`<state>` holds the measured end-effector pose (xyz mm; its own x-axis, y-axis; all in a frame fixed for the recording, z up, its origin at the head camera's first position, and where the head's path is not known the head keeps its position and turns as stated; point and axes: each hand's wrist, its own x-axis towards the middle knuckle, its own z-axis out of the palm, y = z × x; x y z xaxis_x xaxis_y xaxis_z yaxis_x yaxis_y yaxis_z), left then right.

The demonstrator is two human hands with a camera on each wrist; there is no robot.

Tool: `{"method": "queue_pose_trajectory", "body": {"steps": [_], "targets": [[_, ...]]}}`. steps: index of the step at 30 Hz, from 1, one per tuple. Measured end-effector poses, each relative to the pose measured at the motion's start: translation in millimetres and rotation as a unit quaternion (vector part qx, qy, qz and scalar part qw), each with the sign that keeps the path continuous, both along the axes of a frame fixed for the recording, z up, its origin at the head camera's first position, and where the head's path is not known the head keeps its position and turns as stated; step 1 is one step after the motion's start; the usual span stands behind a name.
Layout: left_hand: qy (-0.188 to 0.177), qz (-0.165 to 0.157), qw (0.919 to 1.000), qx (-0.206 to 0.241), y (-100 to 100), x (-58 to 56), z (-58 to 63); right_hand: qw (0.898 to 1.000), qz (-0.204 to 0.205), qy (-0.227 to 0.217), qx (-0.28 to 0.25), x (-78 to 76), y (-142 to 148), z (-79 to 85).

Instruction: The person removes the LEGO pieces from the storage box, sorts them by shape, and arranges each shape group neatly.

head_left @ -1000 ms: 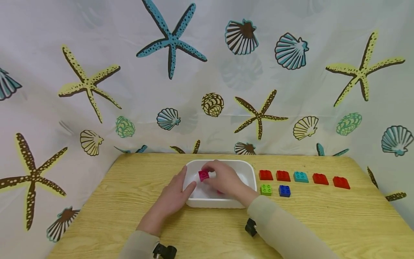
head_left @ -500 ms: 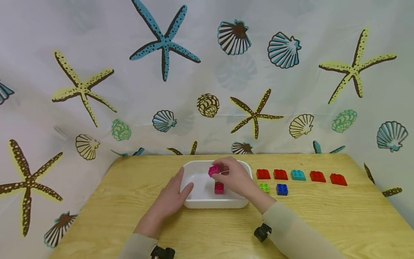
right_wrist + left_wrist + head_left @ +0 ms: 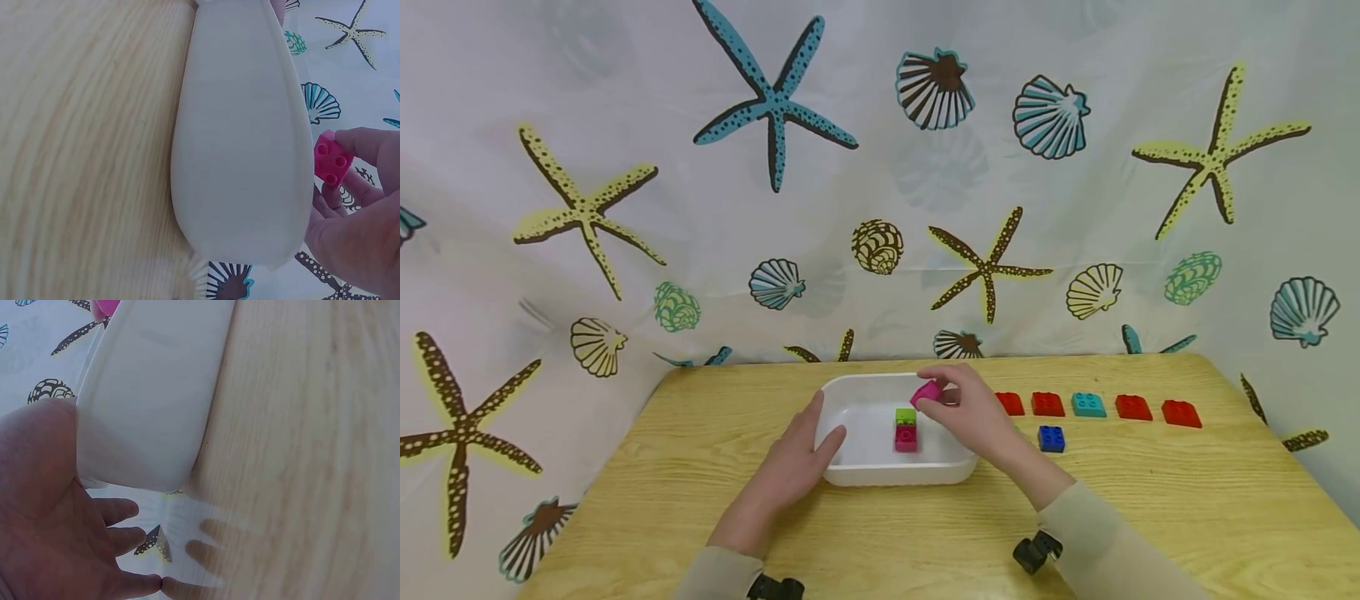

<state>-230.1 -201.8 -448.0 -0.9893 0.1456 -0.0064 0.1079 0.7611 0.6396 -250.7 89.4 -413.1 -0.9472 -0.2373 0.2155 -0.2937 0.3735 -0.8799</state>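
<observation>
My right hand (image 3: 976, 417) pinches a pink toy brick (image 3: 927, 393) between thumb and fingers over the right part of a white plastic tub (image 3: 898, 475). In the right wrist view the studs of the pink brick (image 3: 331, 159) face the camera, beside the tub's rim. Inside the tub lie a lime green brick (image 3: 906, 416) and a dark pink brick (image 3: 906, 439), one right behind the other. My left hand (image 3: 793, 462) rests at the tub's left end, its thumb by the rim and its fingers extended along the outside.
Right of the tub stand several red bricks (image 3: 1047, 405) in a row with a light blue brick (image 3: 1088, 405). A dark blue brick (image 3: 1051, 439) sits in front of them. A patterned curtain (image 3: 820, 217) closes off the wooden table's (image 3: 715, 417) back and sides.
My right hand has carried the pink brick rightward across the tub, uncovering the bricks inside. It now partly covers the leftmost red brick and the lime brick outside. My left hand stays at the tub.
</observation>
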Motion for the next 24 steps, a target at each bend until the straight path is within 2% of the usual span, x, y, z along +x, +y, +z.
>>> {"method": "queue_pose_trajectory", "body": {"steps": [7,14,24], "targets": [[0.008,-0.004,1.0,-0.001,0,1.0,1.2,1.0,0.013,-0.004,-0.023,2.8,15,0.9],[0.012,-0.007,0.9999,-0.003,1,3.1,4.4,1.0,-0.017,-0.017,-0.015,4.8,35,-0.6],[0.01,-0.007,0.9999,0.0,2,2.8,3.6,0.997,-0.04,-0.038,-0.052,9.2,69,-3.0]]}}
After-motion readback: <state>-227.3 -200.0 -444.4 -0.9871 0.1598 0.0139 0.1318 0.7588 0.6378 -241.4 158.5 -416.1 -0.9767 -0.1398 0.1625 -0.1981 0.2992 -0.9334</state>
